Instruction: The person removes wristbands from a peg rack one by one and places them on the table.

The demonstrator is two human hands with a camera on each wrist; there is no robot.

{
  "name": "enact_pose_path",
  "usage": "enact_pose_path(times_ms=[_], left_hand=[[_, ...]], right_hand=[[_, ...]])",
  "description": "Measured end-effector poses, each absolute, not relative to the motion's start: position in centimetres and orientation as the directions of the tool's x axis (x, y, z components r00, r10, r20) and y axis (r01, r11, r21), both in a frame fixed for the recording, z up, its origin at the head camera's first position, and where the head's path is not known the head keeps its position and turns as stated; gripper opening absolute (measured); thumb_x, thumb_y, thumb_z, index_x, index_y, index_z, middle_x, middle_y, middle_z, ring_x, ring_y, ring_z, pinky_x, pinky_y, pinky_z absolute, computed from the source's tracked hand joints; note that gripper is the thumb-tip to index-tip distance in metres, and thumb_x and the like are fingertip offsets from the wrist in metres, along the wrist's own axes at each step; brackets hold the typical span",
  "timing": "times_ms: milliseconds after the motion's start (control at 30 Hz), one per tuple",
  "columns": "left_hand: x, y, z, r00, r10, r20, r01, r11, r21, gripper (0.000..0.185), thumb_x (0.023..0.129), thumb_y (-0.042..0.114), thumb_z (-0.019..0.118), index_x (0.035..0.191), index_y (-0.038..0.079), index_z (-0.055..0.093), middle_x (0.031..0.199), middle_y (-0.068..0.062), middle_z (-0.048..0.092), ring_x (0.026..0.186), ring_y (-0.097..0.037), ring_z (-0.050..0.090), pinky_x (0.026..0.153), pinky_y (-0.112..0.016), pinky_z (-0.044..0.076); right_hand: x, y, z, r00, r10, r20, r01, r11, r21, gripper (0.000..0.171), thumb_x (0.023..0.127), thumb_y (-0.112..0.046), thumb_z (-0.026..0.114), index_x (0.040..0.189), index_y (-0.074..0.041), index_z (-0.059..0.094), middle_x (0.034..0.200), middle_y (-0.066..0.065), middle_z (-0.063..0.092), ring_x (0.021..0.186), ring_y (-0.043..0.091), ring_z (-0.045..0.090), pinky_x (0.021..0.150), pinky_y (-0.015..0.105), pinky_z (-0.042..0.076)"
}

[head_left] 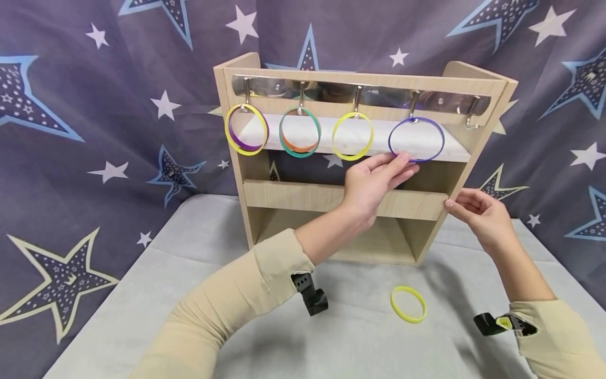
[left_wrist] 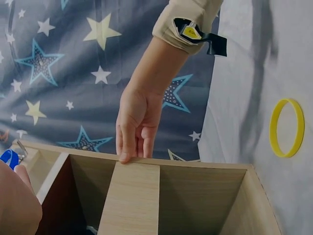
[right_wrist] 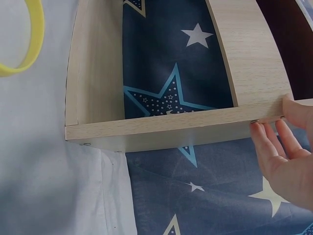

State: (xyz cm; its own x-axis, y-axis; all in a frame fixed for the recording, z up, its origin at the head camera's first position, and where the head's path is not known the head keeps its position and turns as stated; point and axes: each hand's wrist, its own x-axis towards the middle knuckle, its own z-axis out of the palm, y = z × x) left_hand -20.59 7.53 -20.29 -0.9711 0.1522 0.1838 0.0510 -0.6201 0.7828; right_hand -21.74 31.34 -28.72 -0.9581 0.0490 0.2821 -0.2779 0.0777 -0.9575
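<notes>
Only the head view shows the left hand (head_left: 374, 181) pinching the blue ring (head_left: 416, 139) hanging on the wooden rack's (head_left: 331, 197) fourth hook, while the right wrist view shows the right hand's (right_wrist: 286, 156) straight fingers resting on the rack's side panel.

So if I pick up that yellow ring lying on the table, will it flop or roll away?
The thin yellow rubbery ring probably bends easily and weighs little. Lying flat on the grey tablecloth, it shouldn't roll; stood on edge, it might.
</notes>
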Motion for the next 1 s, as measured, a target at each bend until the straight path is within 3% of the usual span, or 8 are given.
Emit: enact_pose_path(times_ms=[500,767,1000], left_hand=[[-19.5,7.1,-19.9,-0.961,0.190,0.202,0.048,-0.602,0.797,0.023,0.090,0.000,0.063,0.109,-0.013,0.065,0.114,-0.034,0.063,0.104,-0.039,0.067,0.085,-0.028,0.061],[-19.3,6.5,-19.8,-0.946,0.169,0.277,0.119,-0.612,0.781,0.024,0.090,-0.001,0.062,0.111,-0.014,0.063,0.114,-0.039,0.061,0.075,-0.014,0.071,0.085,-0.031,0.061],[-19.2,5.5,-20.1,-0.925,0.194,0.327,0.176,-0.544,0.820,0.026,0.091,-0.001,0.062,0.113,-0.014,0.062,0.113,-0.036,0.063,0.070,-0.006,0.068,0.086,-0.033,0.061]], right_hand=[[-21.6,31.5,-28.9,-0.960,0.047,0.278,-0.271,0.111,-0.956,0.026,0.086,0.000,0.069,0.095,-0.024,0.065,0.082,-0.020,0.069,0.074,-0.007,0.064,0.066,0.005,0.054],[-21.6,31.4,-29.2,-0.958,0.044,0.285,-0.278,0.111,-0.954,0.027,0.085,0.001,0.069,0.095,-0.024,0.064,0.082,-0.020,0.069,0.075,-0.008,0.064,0.067,0.005,0.054],[-21.5,31.4,-28.9,-0.958,0.052,0.284,-0.276,0.125,-0.953,0.027,0.085,-0.001,0.069,0.095,-0.026,0.064,0.083,-0.021,0.069,0.076,-0.008,0.063,0.067,0.004,0.053]])
